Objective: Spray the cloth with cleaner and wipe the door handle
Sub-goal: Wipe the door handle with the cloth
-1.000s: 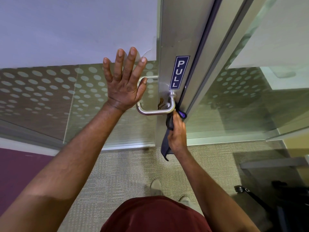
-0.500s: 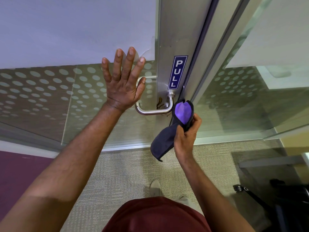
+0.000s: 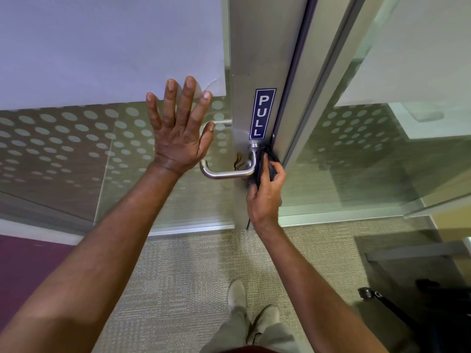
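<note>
cloth (image 3: 265,164) now bunched by right hand (image 3: 266,197) against curved steel handle (image 3: 229,173).

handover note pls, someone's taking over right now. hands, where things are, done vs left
Left hand: open, fingers spread, flat against the glass door panel beside the handle.
Right hand: closed on the dark cloth, pressing it to the neck of the door handle, just below the PULL sign.
Spray bottle: not in view.
Done: wiping under way at the handle's base; whether the cloth was sprayed can't be told.
Left: probably the horizontal lever bar, which is bare of the cloth.
</note>
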Tool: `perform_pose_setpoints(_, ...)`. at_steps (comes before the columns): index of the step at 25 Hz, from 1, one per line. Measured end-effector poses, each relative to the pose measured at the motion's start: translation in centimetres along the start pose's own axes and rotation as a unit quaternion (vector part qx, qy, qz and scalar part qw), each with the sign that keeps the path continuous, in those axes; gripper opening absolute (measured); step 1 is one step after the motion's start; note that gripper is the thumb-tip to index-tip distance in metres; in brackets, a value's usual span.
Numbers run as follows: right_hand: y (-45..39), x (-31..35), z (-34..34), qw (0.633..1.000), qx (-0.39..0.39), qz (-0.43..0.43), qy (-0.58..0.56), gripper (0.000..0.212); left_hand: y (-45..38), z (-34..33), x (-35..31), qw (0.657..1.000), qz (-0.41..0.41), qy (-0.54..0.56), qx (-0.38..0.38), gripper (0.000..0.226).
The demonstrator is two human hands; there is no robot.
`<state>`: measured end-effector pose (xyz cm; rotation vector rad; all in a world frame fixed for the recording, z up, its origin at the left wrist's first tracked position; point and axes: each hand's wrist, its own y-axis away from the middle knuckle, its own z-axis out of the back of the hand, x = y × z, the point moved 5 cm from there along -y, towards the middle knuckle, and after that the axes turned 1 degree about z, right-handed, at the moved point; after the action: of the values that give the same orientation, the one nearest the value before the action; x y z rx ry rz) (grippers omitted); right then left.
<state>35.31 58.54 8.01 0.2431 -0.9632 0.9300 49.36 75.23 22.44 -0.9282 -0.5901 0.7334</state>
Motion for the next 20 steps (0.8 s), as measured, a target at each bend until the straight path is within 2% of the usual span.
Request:
perform_pose_setpoints(3,1.3,-1.6,-1.6,0.997,0.047,-0.052,0.029,0.078,0.0,-0.1,-0.1,1.0,0.002,-0.001,0.0,0.066)
perform_pose_setpoints(6,2.1,-2.6,-1.6,0.989,0.082,-0.1,-0.076,0.079,0.1,-0.2,-0.1,1.0,-0.001,-0.006,-0.005,0.065)
perform_pose_setpoints(8,2.0,-2.0,-0.5,0.984,0.046,-0.091,-0.146,0.079,0.1,-0.2,-0.1,1.0,-0.002,-0.008,-0.008,0.065)
perform_pose_setpoints(11,1.5,0.0,1.3,0.979,-0.041,-0.032,-0.199,0.074,0.1,-0.2,-0.2,1.0,-0.001,-0.004,-0.013,0.064)
perform_pose_setpoints(14,0.0,1.5,1.4,0.983,-0.101,0.035,-0.152,0.063,0.3,-0.4,-0.2,1.0,-0.013,-0.009,-0.022,0.069)
perform_pose_setpoints(17,-0.5,1.4,-0.1,0.993,-0.079,0.043,-0.077,0.075,0.2,-0.4,-0.2,0.999,-0.019,-0.003,-0.032,0.072)
perform_pose_setpoints(20,-0.4,0.2,-1.0,0.996,-0.087,0.031,-0.015,0.07,0.4,-0.6,-0.4,0.999,-0.024,-0.004,-0.045,0.07)
